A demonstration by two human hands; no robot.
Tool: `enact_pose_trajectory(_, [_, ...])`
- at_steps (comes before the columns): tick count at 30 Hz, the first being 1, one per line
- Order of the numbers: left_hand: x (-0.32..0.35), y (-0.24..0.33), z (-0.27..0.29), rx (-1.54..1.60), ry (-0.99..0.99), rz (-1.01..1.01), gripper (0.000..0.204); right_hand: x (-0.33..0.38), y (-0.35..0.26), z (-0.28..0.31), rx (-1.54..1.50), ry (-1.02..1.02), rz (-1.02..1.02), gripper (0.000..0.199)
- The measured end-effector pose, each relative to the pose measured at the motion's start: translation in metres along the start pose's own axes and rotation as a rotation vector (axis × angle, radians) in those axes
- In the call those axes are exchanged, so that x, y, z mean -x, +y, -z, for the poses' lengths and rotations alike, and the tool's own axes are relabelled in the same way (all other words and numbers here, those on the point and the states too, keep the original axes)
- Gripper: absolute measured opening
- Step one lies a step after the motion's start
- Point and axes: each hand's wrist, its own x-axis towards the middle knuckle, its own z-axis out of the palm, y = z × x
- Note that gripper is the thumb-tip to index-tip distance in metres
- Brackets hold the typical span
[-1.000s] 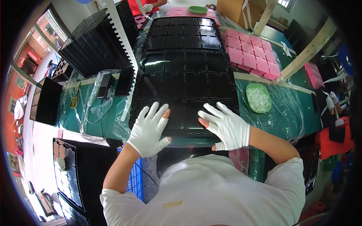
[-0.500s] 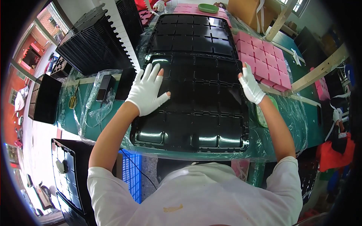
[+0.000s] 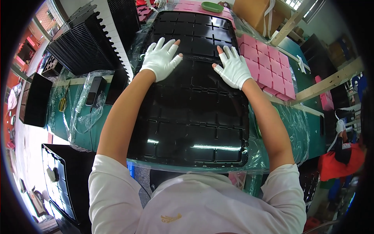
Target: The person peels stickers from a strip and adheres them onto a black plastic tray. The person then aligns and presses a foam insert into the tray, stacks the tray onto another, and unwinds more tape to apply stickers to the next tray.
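Observation:
A large glossy black plastic tray (image 3: pixel 187 113) with moulded grooves lies flat on the table in front of me. Beyond it, and meeting its far edge, is a second black tray (image 3: pixel 183 27). My left hand (image 3: pixel 161 60), in a white glove with bare thumb and index tips, rests spread near the far left of the nearer tray. My right hand (image 3: pixel 232 67), gloved the same way, lies with its fingers stretched out near the far right, by the seam between the trays. Both palms face down, and neither hand grips anything.
Pink foam blocks (image 3: pixel 269 66) sit to the right beside a wooden post (image 3: pixel 331 80). Stacked black trays (image 3: pixel 83 45) stand at the left. Scissors (image 3: pixel 62 103) and a black box-shaped device (image 3: pixel 96 91) lie on the plastic-covered green table (image 3: pixel 78 130). A co-worker's gloved hand (image 3: pixel 340 126) shows far right.
Both my hands have moved farther away over the tray. The right one has left the tray's right edge and come inward, and the left one has slid forward and slightly right.

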Motion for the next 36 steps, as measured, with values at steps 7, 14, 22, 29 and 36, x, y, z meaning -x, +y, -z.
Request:
enact_pose_trajectory(7, [-0.014,0.008,0.002,-0.07,-0.037,0.177,0.063,-0.021,-0.033,0.001,-0.08,0.053,0.025,0.078])
enact_pose_trajectory(14, [0.003,0.018,0.003,-0.098,-0.102,0.083,0.052,-0.026,-0.11,0.023,-0.206,-0.021,0.195,0.083])
enact_pose_trajectory(22, [0.121,0.054,0.029,0.096,-0.008,-0.054,0.066,0.084,-0.125,0.044,-0.115,-0.014,0.477,0.083])
enact_pose_trajectory(29, [0.264,0.089,0.129,0.199,-0.228,-0.182,0.078,0.235,-0.09,0.084,-0.286,-0.089,0.709,0.09])
enact_pose_trajectory(36, [0.262,-0.018,0.056,1.12,0.322,0.497,0.07,0.263,-0.027,0.031,-0.587,0.053,0.131,0.095])
